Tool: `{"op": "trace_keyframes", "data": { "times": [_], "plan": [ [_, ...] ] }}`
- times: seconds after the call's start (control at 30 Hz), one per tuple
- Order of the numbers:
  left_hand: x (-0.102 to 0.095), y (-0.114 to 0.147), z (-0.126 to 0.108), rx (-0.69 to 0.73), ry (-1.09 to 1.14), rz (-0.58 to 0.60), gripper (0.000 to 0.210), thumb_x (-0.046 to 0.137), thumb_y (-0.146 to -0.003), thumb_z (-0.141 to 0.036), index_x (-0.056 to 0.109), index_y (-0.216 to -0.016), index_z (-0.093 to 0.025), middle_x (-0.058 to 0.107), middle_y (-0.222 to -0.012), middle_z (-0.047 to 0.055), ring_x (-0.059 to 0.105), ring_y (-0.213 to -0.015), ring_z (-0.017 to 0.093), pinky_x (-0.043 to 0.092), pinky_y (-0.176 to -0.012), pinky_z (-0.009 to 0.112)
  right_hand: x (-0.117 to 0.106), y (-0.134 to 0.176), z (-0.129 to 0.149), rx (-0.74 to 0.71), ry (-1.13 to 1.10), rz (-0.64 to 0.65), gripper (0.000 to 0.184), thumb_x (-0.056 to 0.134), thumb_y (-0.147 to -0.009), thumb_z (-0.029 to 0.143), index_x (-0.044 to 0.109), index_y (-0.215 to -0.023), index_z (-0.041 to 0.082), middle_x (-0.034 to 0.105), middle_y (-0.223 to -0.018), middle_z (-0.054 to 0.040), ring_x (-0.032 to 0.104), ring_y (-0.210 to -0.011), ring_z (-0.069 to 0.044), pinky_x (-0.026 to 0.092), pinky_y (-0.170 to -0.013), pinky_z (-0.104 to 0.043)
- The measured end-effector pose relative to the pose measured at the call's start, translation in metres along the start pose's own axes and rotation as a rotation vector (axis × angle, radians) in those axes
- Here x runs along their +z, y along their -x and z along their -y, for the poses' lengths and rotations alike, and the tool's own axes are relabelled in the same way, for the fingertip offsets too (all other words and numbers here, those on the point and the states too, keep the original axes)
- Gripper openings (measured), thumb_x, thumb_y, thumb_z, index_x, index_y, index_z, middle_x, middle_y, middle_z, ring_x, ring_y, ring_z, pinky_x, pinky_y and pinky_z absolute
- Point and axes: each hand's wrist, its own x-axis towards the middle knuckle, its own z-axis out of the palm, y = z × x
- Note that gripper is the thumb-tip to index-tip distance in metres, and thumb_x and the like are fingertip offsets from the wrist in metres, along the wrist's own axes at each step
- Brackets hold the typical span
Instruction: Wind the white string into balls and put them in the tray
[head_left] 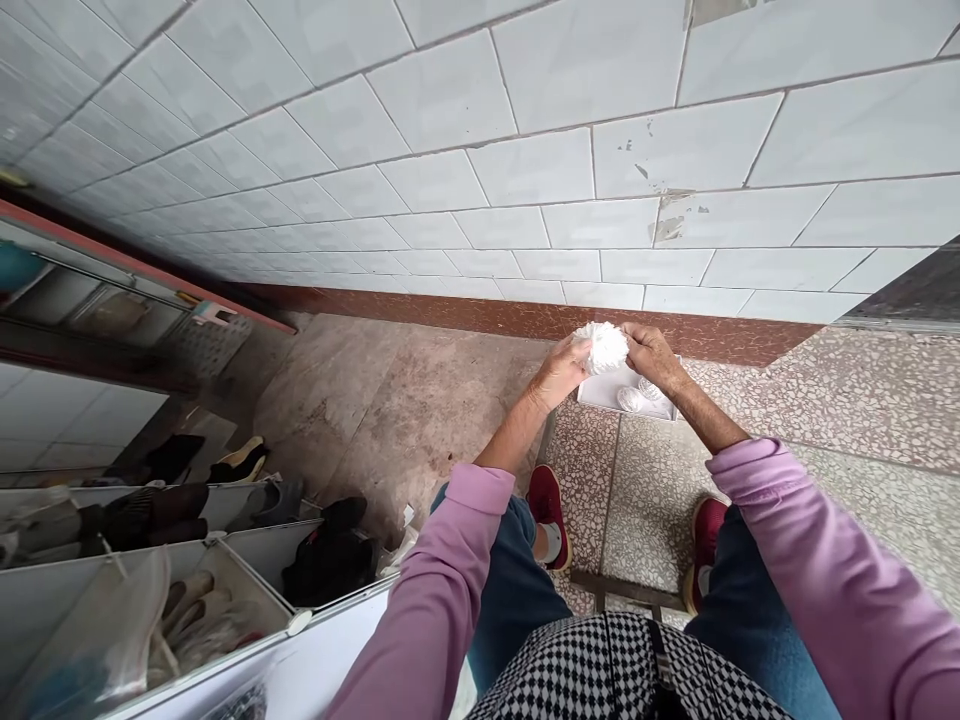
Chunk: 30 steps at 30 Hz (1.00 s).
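Note:
A white ruffled ball (606, 348), perhaps of folded paper or thread, is held up in front of me. My left hand (566, 370) is closed around its left side, the thumb lying across the front. At its right edge the fingers of my right hand (651, 355) are pinched together on the ball; their tips are partly hidden. Beneath my hands a shallow white tray (600, 392) rests on the floor. Inside it lie a white ball of thread (629, 399) and a second white ball (649, 388), partly covered by my right hand and wrist.
A tiled wall (487, 170) with a brown skirting (450, 312) rises just beyond the tray. On my left stands an open shoe rack (300, 622) with shoes and bags. My feet in red shoes (546, 510) are on a speckled stone floor (652, 490).

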Motion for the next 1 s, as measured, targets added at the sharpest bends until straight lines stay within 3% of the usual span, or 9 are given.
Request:
{"op": "trace_keyframes", "data": {
  "times": [0.17, 0.3, 0.4, 0.5, 0.57, 0.67, 0.83, 1.0],
  "plan": [
    [0.001, -0.001, 0.002, 0.008, -0.081, -0.122, 0.08, 0.109, -0.049, -0.054, 0.073, -0.112, -0.021, 0.082, -0.106, 0.006, 0.078, -0.117, 0.029, 0.058, -0.102, 0.041, 0.005, -0.002, -0.009, 0.072, 0.05, 0.067, 0.032, 0.061, -0.09, 0.045, 0.05, -0.067, 0.026, 0.041, -0.052, 0.0053, 0.036, -0.051, -0.012, 0.028, -0.053, -0.028],
    [-0.002, -0.005, 0.002, 0.117, -0.059, -0.239, 0.078, 0.105, -0.052, -0.051, 0.071, -0.115, -0.021, 0.08, -0.11, 0.005, 0.076, -0.106, 0.025, 0.059, -0.092, 0.038, 0.014, 0.009, -0.007, 0.051, 0.185, 0.182, 0.029, 0.059, -0.094, 0.041, 0.062, -0.073, 0.022, 0.048, -0.055, 0.0027, 0.041, -0.055, -0.014, 0.032, -0.058, -0.031],
    [-0.012, -0.009, -0.001, 0.199, -0.171, -0.366, 0.073, 0.102, -0.053, -0.047, 0.069, -0.113, -0.021, 0.077, -0.105, 0.003, 0.072, -0.096, 0.021, 0.058, -0.086, 0.034, 0.019, 0.021, 0.002, 0.001, 0.191, 0.367, 0.035, 0.061, -0.1, 0.047, 0.071, -0.082, 0.02, 0.051, -0.06, 0.002, 0.044, -0.058, -0.015, 0.035, -0.059, -0.031],
    [-0.023, -0.009, -0.004, 0.219, -0.396, -0.394, 0.069, 0.099, -0.054, -0.044, 0.07, -0.113, -0.022, 0.076, -0.102, 0.001, 0.069, -0.094, 0.019, 0.054, -0.084, 0.031, 0.012, 0.025, 0.015, 0.001, 0.072, 0.475, 0.047, 0.068, -0.102, 0.064, 0.073, -0.088, 0.02, 0.044, -0.059, 0.0056, 0.037, -0.055, -0.013, 0.029, -0.055, -0.029],
    [-0.027, -0.009, -0.005, 0.205, -0.557, -0.376, 0.066, 0.097, -0.055, -0.042, 0.072, -0.112, -0.022, 0.077, -0.103, 0.002, 0.068, -0.096, 0.021, 0.052, -0.084, 0.031, 0.002, 0.022, 0.024, 0.003, -0.001, 0.44, 0.053, 0.075, -0.098, 0.072, 0.07, -0.085, 0.021, 0.041, -0.058, 0.0076, 0.032, -0.054, -0.011, 0.025, -0.053, -0.029],
    [-0.026, -0.007, -0.005, 0.158, -0.679, -0.28, 0.06, 0.094, -0.058, -0.044, 0.076, -0.111, -0.021, 0.078, -0.103, 0.002, 0.068, -0.097, 0.022, 0.052, -0.086, 0.032, -0.013, 0.016, 0.034, -0.004, -0.087, 0.282, 0.058, 0.083, -0.093, 0.075, 0.064, -0.079, 0.023, 0.039, -0.057, 0.0085, 0.029, -0.054, -0.01, 0.021, -0.052, -0.028],
    [-0.017, -0.003, 0.007, -0.062, -0.411, -0.02, 0.068, 0.092, -0.069, -0.065, 0.078, -0.116, -0.019, 0.082, -0.11, 0.008, 0.075, -0.111, 0.028, 0.055, -0.093, 0.035, -0.016, 0.01, 0.031, -0.009, -0.126, 0.103, 0.067, 0.087, -0.086, 0.08, 0.053, -0.07, 0.025, 0.037, -0.054, 0.0087, 0.027, -0.052, -0.009, 0.019, -0.05, -0.028],
    [-0.013, -0.003, 0.01, -0.099, -0.141, -0.008, 0.079, 0.098, -0.06, -0.071, 0.078, -0.116, -0.019, 0.083, -0.114, 0.014, 0.074, -0.127, 0.038, 0.06, -0.102, 0.045, -0.004, 0.006, 0.017, 0.009, -0.103, 0.061, 0.068, 0.081, -0.085, 0.084, 0.048, -0.07, 0.027, 0.036, -0.055, 0.0086, 0.028, -0.052, -0.01, 0.022, -0.05, -0.028]
  ]
}}
